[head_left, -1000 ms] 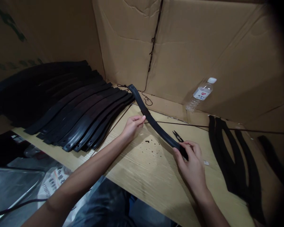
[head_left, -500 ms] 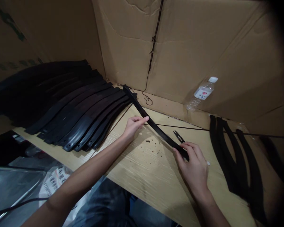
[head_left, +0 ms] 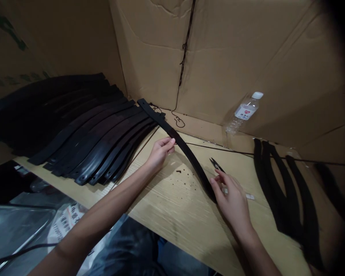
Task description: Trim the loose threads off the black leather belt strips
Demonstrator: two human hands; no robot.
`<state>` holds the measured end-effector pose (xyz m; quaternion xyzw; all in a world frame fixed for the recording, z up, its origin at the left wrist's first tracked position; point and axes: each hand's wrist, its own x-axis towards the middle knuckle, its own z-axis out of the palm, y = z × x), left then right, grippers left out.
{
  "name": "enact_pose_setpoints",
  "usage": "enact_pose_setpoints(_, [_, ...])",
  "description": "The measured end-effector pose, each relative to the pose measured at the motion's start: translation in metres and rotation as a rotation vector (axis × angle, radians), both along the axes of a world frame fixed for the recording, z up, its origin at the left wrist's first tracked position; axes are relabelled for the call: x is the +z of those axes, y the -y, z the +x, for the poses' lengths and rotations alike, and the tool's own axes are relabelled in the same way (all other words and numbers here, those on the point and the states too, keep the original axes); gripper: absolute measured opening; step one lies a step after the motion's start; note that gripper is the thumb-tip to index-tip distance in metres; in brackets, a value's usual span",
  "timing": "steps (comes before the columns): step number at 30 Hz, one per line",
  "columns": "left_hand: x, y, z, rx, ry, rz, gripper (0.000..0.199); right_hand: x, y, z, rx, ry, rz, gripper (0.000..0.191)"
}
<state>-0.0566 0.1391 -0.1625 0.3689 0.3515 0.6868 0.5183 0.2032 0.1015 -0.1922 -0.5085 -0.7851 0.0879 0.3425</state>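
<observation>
Across the table, the black strip, running from eleven to five o'clock, is best steadied by the left hand pinching its edge near mid-length, while the right hand, fingers parted beside its lower end, should avoid the snips at its eleven o'clock.

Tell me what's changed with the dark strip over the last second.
The far end of the dark strip has swung left, toward the pile of strips. The right hand no longer pinches its near end between thumb and forefinger; whether it still touches is unclear. The left hand still holds it mid-length. The snips and bottle stayed put.
</observation>
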Motion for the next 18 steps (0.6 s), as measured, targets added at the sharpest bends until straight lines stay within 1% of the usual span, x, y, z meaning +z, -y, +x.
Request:
enact_pose_setpoints(2, [0.000,0.000,0.000,-0.019,0.016,-0.002,0.031,-0.001,0.000,-0.002,0.055,0.006,-0.057,0.048])
enact_pose_setpoints(3, [-0.001,0.000,0.000,-0.026,0.020,-0.003,0.032,-0.001,0.001,-0.004,0.088,0.013,-0.078,0.049])
enact_pose_setpoints(5, [-0.001,0.000,0.001,-0.035,0.024,-0.002,0.032,-0.002,0.002,-0.008,0.154,0.019,-0.122,0.041])
enact_pose_setpoints(7, [-0.001,0.000,0.002,-0.035,0.027,-0.001,0.030,-0.002,0.003,-0.011,0.189,0.011,-0.186,0.032])
enact_pose_setpoints(10, [0.000,0.001,0.002,-0.029,0.005,-0.005,0.030,-0.001,0.004,-0.011,0.175,-0.016,-0.296,0.029])
enact_pose_setpoints(13, [0.002,0.002,0.001,-0.022,-0.022,-0.003,0.037,0.003,0.005,-0.009,0.132,-0.064,-0.363,0.027])
enact_pose_setpoints(18, [0.004,0.003,0.000,0.013,-0.032,0.003,0.041,0.007,0.007,-0.008,0.117,-0.103,-0.342,0.027])
